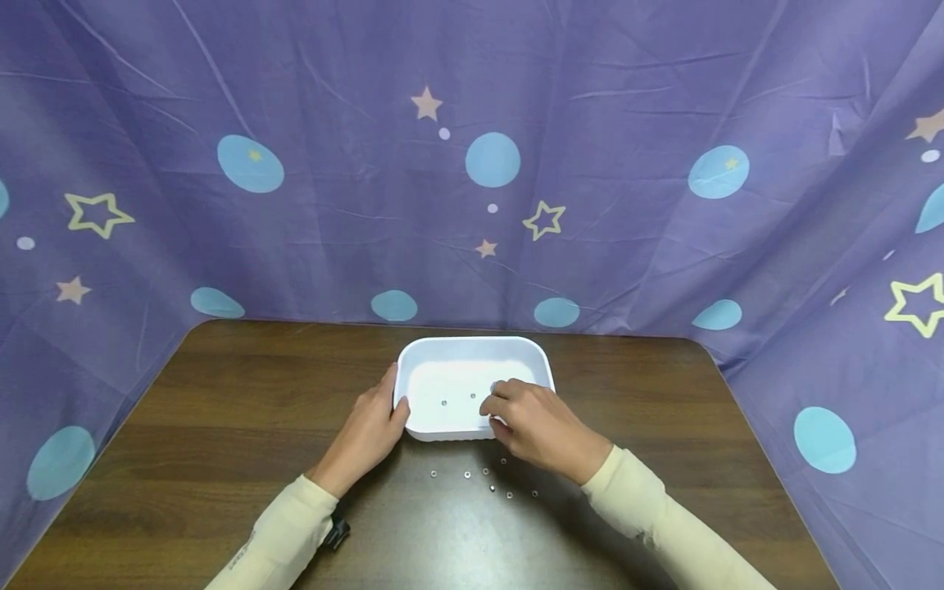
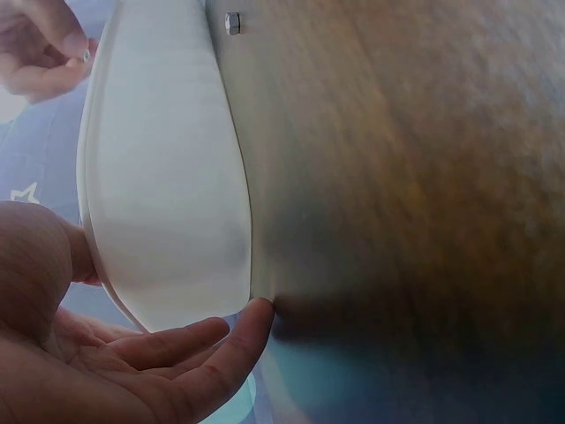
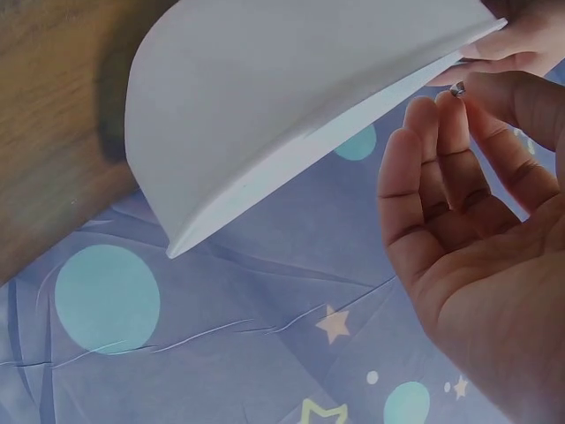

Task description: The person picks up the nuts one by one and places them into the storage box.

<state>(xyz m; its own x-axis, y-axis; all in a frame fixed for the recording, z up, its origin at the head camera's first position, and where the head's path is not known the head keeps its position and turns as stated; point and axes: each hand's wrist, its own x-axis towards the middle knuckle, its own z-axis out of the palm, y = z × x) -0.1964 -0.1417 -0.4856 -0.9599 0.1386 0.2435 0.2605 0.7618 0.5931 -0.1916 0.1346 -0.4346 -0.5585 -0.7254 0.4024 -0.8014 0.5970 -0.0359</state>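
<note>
A white plastic tray [image 1: 435, 434] with rounded corners stands on the table. My left hand [image 1: 374, 416] holds its left end, thumb over the rim and fingers along the outer wall. Above the tray's front right part, my right hand [image 1: 534, 422] pinches a small metal nut [image 3: 457, 89] between thumb and fingertips. Two small nuts lie on the tray floor, one nut [image 1: 444, 402] left of the other nut [image 1: 473, 396]. In front of the tray several more nuts, such as this nut [image 1: 468, 474], are scattered on the wood. The left wrist view shows one nut [image 2: 233, 23] close up.
The brown wooden table [image 1: 243, 410] reaches back to a purple curtain [image 1: 354, 205] printed with stars and blue spots. More of this curtain hangs at both sides. A black strap-like piece [image 1: 336, 533] shows under the left sleeve.
</note>
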